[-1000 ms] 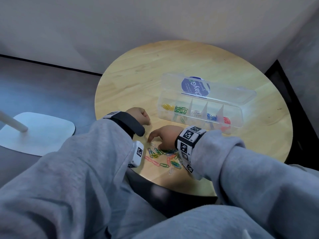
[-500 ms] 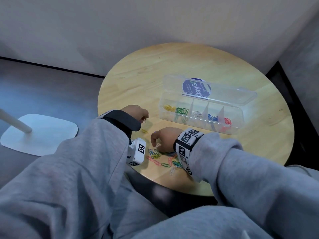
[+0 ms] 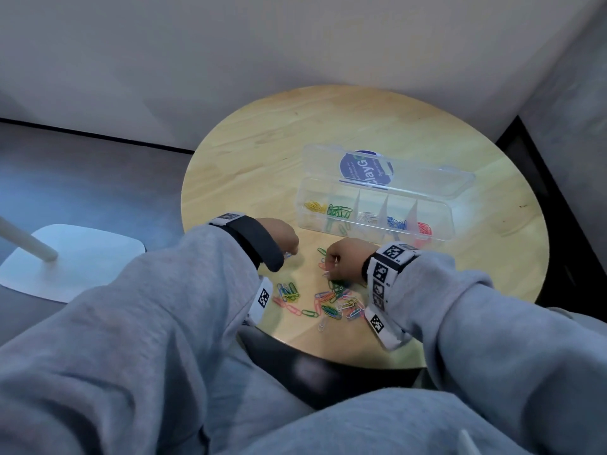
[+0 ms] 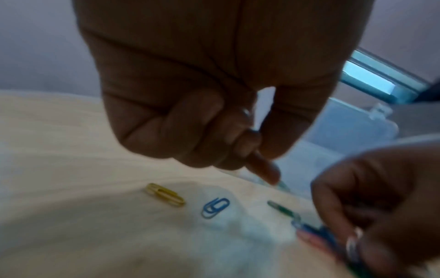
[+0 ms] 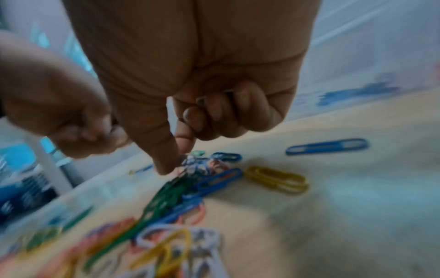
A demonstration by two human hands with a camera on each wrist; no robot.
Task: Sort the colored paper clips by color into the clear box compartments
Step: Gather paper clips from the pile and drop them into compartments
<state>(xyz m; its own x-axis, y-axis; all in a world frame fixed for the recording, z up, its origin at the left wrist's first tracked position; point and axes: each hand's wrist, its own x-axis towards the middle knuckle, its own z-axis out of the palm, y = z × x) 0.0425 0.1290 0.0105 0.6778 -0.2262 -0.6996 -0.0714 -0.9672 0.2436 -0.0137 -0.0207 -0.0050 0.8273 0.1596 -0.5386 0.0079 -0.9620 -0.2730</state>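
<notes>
Near the counter's [image 3: 249, 165] front edge, the right hand [image 3: 345, 259] pinched clips from the loose pile [image 3: 328, 300]; the left hand [image 3: 279, 236] stayed clenched, apparently empty, just short of the open clear box [image 3: 440, 224].

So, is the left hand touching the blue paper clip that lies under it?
Apart. In the left wrist view, bare table shows between the left hand and the blue paper clip.

Round wood table [image 3: 262, 152]: clear box [image 3: 437, 224], loose clips [image 3: 328, 302].
</notes>
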